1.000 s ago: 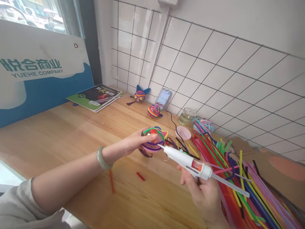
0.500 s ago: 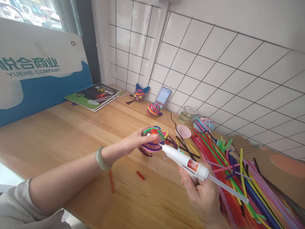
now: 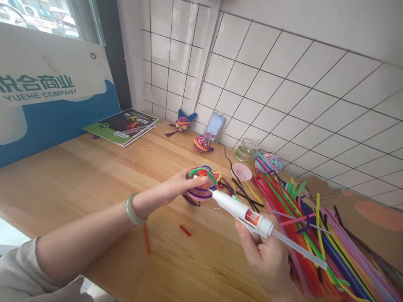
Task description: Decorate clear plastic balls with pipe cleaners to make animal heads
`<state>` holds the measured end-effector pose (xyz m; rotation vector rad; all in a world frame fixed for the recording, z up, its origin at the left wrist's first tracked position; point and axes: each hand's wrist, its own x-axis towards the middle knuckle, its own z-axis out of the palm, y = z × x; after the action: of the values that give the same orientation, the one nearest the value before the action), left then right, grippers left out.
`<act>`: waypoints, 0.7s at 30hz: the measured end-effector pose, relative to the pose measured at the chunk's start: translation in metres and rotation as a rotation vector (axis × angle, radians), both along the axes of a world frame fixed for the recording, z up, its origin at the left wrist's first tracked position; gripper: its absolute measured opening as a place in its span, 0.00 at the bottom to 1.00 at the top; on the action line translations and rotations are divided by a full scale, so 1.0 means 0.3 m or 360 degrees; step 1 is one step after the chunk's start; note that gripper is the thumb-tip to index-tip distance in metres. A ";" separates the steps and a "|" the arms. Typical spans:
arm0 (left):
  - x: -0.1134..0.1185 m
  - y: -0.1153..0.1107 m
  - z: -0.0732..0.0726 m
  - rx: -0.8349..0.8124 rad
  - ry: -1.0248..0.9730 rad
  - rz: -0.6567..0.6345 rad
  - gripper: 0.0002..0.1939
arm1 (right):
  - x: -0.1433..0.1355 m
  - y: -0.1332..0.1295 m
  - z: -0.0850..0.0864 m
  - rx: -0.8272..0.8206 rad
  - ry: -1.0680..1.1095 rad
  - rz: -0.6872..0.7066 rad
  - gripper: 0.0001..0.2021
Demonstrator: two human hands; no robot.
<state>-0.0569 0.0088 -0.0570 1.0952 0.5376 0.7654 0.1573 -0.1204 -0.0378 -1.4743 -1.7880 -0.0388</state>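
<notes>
My left hand (image 3: 181,184) is closed around a round craft piece (image 3: 201,195) trimmed with purple, green and yellow pipe cleaners. The thumb lies over its open top, by an orange coil (image 3: 202,173). A white hot glue gun (image 3: 241,212) fills my right hand (image 3: 267,251), its fingers wrapped round the handle. The gun's metal nozzle points into the craft piece, close to my left thumb; whether it touches cannot be made out. From the gun's back end sticks a long clear glue stick (image 3: 299,247).
Many coloured pipe cleaners (image 3: 333,247) are piled at the right, beside brown cardboard (image 3: 362,214). Behind stand a pink bowl (image 3: 242,172), a glass jar (image 3: 246,149), a phone (image 3: 214,126) and a blue-eared craft figure (image 3: 184,121). A red scrap (image 3: 185,230) lies on the wooden table (image 3: 126,268).
The view has shifted slightly. Both hands keep nearly the same pose, with the glue gun's nozzle still at the craft piece.
</notes>
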 end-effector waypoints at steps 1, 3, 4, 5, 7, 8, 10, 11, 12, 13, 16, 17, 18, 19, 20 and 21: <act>0.000 0.002 -0.003 -0.0004 -0.0005 -0.0005 0.27 | 0.001 0.003 0.002 0.0047 -0.0037 0.0022 0.09; -0.001 0.005 -0.008 -0.0003 -0.0013 -0.0026 0.27 | 0.002 0.008 0.008 0.0135 -0.0109 0.0060 0.08; -0.001 0.006 -0.010 0.0002 -0.0014 -0.0036 0.27 | 0.001 0.011 0.011 0.0170 -0.0140 0.0073 0.08; -0.002 0.007 -0.012 0.0007 -0.0010 -0.0047 0.26 | 0.000 0.013 0.014 0.0199 -0.0166 0.0080 0.07; -0.002 0.007 -0.012 0.0018 0.0009 -0.0052 0.26 | -0.003 0.015 0.018 0.0218 -0.0194 0.0071 0.08; -0.002 0.006 -0.012 0.0021 0.0017 -0.0045 0.26 | -0.005 0.015 0.020 0.0220 -0.0202 0.0065 0.08; -0.002 0.005 -0.010 0.0016 0.0030 -0.0029 0.26 | -0.007 0.014 0.020 0.0217 -0.0208 0.0063 0.08; -0.002 0.004 -0.009 0.0010 0.0034 -0.0025 0.27 | -0.007 0.013 0.020 0.0214 -0.0212 0.0066 0.08; -0.002 0.004 -0.008 0.0000 0.0036 -0.0020 0.28 | -0.007 0.012 0.020 0.0214 -0.0212 0.0069 0.08; -0.002 0.003 -0.007 -0.0009 0.0036 -0.0016 0.29 | -0.007 0.011 0.019 0.0212 -0.0211 0.0072 0.08; -0.002 0.001 -0.003 -0.0008 0.0042 0.0005 0.28 | -0.006 0.010 0.017 0.0189 -0.0195 0.0068 0.09; -0.002 0.001 -0.002 -0.0002 0.0049 0.0014 0.27 | -0.006 0.010 0.017 0.0177 -0.0187 0.0064 0.09; -0.002 0.000 -0.001 0.0003 0.0059 0.0022 0.26 | -0.006 0.010 0.016 0.0168 -0.0181 0.0061 0.09; -0.003 0.000 0.001 0.0005 0.0069 0.0028 0.25 | -0.006 0.010 0.016 0.0166 -0.0177 0.0059 0.09; -0.003 0.000 0.002 0.0003 0.0077 0.0032 0.24 | -0.007 0.010 0.017 0.0171 -0.0177 0.0059 0.09; -0.003 0.000 0.002 0.0000 0.0083 0.0034 0.24 | -0.008 0.010 0.017 0.0178 -0.0183 0.0064 0.09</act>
<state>-0.0578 0.0089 -0.0563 1.1132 0.5942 0.7574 0.1550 -0.1175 -0.0327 -1.3804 -1.8755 -0.2033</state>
